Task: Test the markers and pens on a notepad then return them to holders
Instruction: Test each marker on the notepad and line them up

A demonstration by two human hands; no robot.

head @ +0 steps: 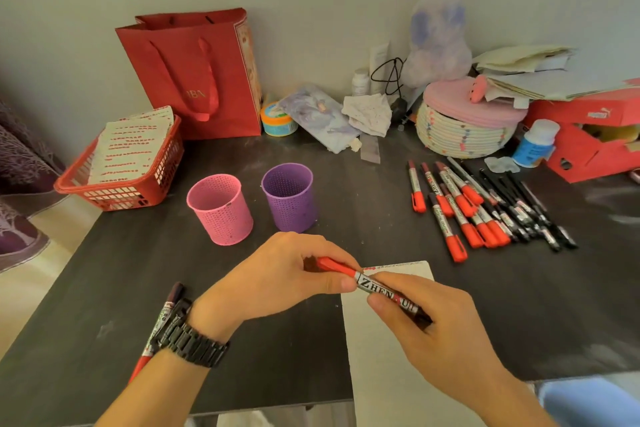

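I hold a red marker (367, 282) level above the top edge of the white notepad (384, 357). My left hand (287, 274) pinches its red cap end, and my right hand (429, 319) grips the printed barrel. Behind my hands stand a pink holder (221, 210) and a purple holder (291, 198), both perforated, with nothing visible inside. To the right lies a pile of red markers (457, 208) and black pens (526, 208). Another red marker (162, 319) lies on the table under my left wrist.
On the dark table (346, 184), a red basket (128, 166) of papers sits at the left, a red gift bag (201, 73) behind it. A woven lidded basket (464, 128), a red shoe box (588, 139) and a small white bottle (536, 142) crowd the back right.
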